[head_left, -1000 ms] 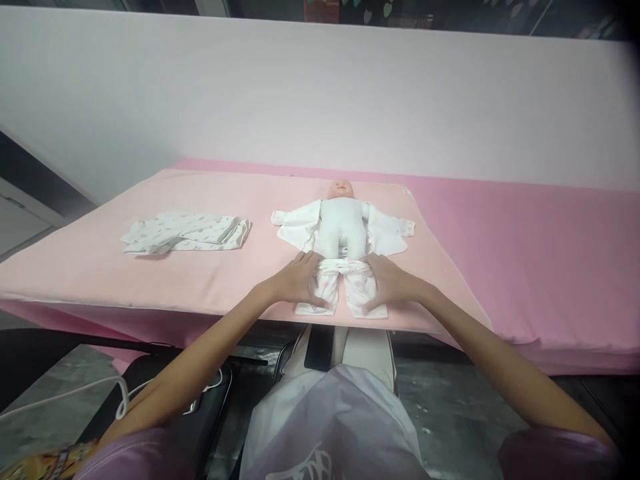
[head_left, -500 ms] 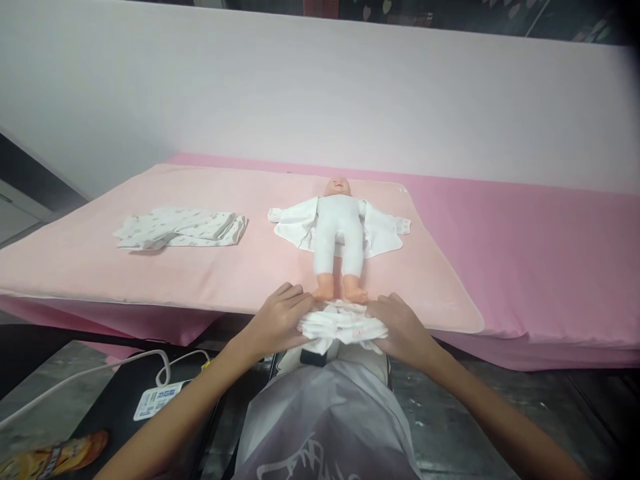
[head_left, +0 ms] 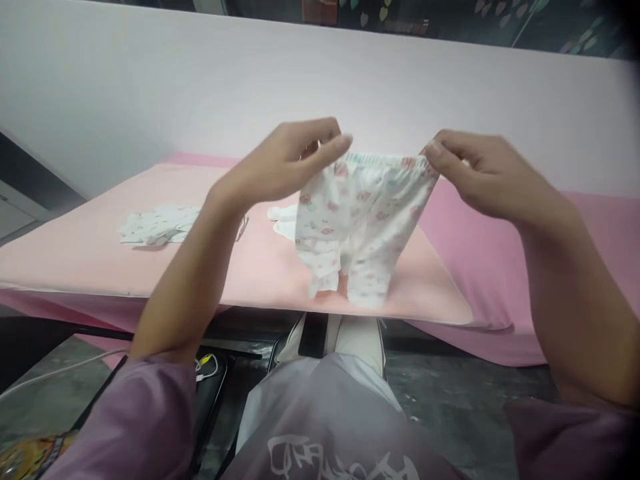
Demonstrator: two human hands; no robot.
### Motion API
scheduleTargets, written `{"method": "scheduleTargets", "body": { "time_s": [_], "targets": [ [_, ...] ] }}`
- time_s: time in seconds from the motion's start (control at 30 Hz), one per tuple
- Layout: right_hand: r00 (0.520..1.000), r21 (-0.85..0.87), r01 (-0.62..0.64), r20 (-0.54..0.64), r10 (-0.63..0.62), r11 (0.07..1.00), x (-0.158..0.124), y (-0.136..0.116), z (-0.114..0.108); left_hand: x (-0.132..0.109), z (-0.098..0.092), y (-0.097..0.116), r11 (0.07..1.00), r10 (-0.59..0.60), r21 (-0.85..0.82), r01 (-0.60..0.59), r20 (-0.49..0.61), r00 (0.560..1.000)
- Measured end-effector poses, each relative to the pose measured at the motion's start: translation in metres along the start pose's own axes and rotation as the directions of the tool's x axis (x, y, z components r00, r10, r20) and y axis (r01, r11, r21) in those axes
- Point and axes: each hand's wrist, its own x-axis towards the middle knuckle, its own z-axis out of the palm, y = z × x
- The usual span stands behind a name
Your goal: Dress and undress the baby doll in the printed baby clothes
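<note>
A pair of white baby pants (head_left: 367,213) with a small pinkish print hangs upright in front of me, its elastic waistband at the top. My left hand (head_left: 300,157) pinches the waistband's left end. At the right end, my right hand (head_left: 480,170) grips the band between thumb and fingers. Both legs of the pants dangle over the near part of the pink mat. Behind the fabric the doll is almost wholly hidden; a white sleeve of the spread top (head_left: 284,221) shows to the left.
Folded patterned cloth (head_left: 160,225) lies on the pink mat (head_left: 265,280) at the left, partly behind my left arm. A dark phone-like object (head_left: 313,335) rests on my lap. To the lower left are a black seat with a cable (head_left: 207,365) and a yellow packet (head_left: 35,457).
Both hands have risen from the table's near edge and moved apart. The bunched pants have been lifted and opened out to hang down, now covering the doll.
</note>
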Motion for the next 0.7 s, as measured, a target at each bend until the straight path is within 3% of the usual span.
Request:
{"method": "scheduleTargets", "body": {
  "time_s": [0.17,0.4,0.57,0.7],
  "targets": [
    [0.959,-0.288,-0.052,-0.282,-0.033,0.956,0.009,-0.007,-0.012,0.028,-0.016,0.006,0.986,0.077,0.155,-0.061,-0.104,0.992],
    [0.955,-0.271,-0.081,-0.295,-0.003,0.959,0.011,-0.021,-0.010,0.051,-0.008,0.020,0.966,0.012,0.258,0.016,-0.106,0.994],
    [0.917,-0.117,-0.054,-0.398,0.003,0.992,0.016,-0.041,-0.002,0.063,-0.002,0.038,0.993,0.010,0.117,0.011,-0.180,0.984],
    [0.855,-0.063,-0.089,-0.517,0.044,0.994,0.023,-0.066,0.019,0.062,0.000,0.059,0.995,-0.041,-0.094,0.036,-0.054,0.998]
  ]
}}
